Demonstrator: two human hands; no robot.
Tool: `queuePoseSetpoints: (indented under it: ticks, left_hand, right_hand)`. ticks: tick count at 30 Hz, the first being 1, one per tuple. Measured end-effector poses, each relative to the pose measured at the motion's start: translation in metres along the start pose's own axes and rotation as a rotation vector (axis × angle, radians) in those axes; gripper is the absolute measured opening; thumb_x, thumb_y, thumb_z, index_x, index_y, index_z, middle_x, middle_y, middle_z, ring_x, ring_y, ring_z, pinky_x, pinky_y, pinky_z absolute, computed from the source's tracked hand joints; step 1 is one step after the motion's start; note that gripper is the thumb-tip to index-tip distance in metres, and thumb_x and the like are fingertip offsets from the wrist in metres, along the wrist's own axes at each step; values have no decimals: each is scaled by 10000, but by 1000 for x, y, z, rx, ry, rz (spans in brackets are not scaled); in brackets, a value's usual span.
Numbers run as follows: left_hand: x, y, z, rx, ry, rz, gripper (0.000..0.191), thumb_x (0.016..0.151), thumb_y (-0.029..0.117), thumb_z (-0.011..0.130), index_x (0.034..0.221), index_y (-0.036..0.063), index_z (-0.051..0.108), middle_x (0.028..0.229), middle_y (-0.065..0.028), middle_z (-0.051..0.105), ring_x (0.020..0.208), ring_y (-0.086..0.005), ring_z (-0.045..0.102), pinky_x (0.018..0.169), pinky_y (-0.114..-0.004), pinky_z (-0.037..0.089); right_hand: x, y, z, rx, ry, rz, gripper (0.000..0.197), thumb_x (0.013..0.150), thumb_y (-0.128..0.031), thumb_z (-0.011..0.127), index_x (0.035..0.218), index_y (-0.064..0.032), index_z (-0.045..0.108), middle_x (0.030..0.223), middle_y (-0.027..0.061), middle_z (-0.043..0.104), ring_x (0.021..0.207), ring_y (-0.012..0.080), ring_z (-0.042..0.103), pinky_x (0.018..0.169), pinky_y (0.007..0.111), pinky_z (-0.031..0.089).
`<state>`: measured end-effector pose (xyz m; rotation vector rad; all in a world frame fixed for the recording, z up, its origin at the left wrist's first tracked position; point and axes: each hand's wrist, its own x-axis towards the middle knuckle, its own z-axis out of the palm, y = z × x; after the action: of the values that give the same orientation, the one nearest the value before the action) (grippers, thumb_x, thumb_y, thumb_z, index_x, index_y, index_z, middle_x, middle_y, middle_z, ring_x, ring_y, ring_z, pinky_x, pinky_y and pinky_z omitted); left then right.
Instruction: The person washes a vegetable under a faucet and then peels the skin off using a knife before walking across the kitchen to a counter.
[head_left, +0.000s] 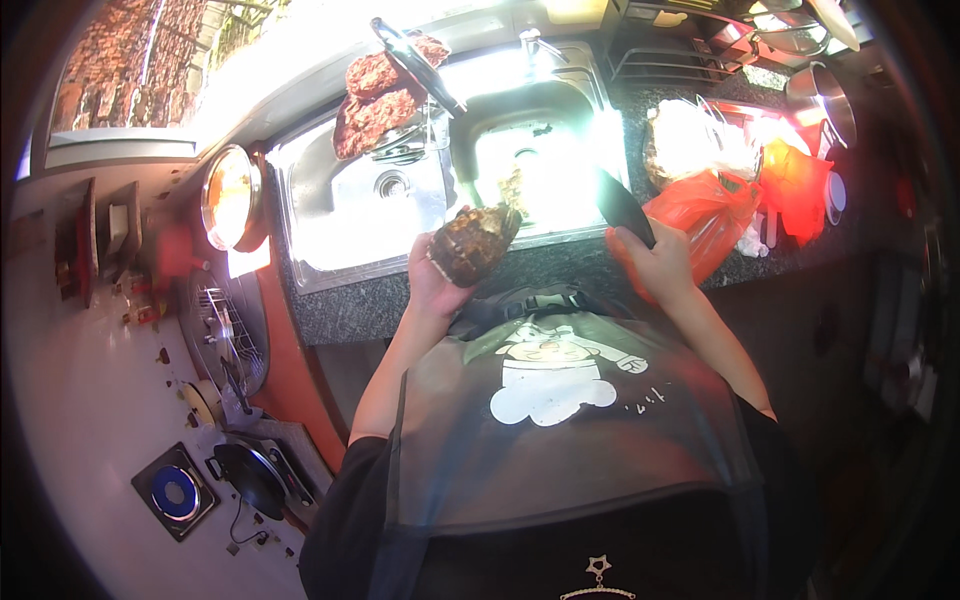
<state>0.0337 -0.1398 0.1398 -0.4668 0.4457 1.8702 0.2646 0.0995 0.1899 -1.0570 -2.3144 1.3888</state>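
Note:
My left hand (435, 281) grips a brown, rough-skinned piece of food (476, 244), perhaps a root or shoot, over the front edge of the sink. Its narrower end points right, towards the basin. My right hand (664, 259) is closed around a black knife-like tool (626, 210) at the right front of the sink; glare hides where its far end stops. Between them lies the bright right basin (487, 124), with pale yellowish scraps (512, 187) in it.
Reddish, rough pieces (375, 101) and a long dark-and-silver tool (420, 67) lie around the left basin (307, 180). A tap (531, 45) stands behind. Right are red plastic bags (709, 217) and a steel pot (821, 105); left, a round metal vessel (231, 196).

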Motion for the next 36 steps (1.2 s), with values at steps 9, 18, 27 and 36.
queuePoseSetpoints:
  ticks: [9, 18, 27, 36]
  left_hand:
    - [26, -29, 36, 29, -92, -158, 630, 1008, 510, 387, 1435, 50, 441, 1419, -187, 503, 1300, -356, 506, 1090, -542, 416]
    - [37, -41, 47, 154, -9, -146, 556, 1034, 515, 403, 1361, 83, 526, 1301, -161, 596, 1207, -329, 570, 1023, -523, 466]
    - [34, -49, 69, 133, 5, -223, 501, 955, 479, 462, 1203, 76, 627, 1121, -139, 686, 1012, -286, 670, 911, -447, 540]
    - [43, -57, 71, 184, -74, -185, 469, 953, 443, 414, 1153, 81, 635, 1081, -120, 690, 975, -253, 677, 884, -425, 550]
  right_hand:
    - [7, -16, 13, -366, -10, -428, 297, 772, -86, 694, 1068, -77, 674, 869, 118, 703, 798, 300, 690, 697, 410, 541]
    - [4, -30, 15, -510, 46, -554, 455, 692, -33, 656, 1147, -63, 654, 799, 84, 655, 714, 275, 656, 617, 394, 517]
    - [-5, -36, 18, -574, 91, -862, 403, 723, -73, 607, 1115, -52, 695, 661, 32, 495, 538, 194, 523, 479, 346, 415]
    - [-7, -34, 12, -513, 78, -825, 477, 683, -83, 639, 1153, -25, 691, 639, 49, 464, 558, 221, 522, 514, 372, 407]
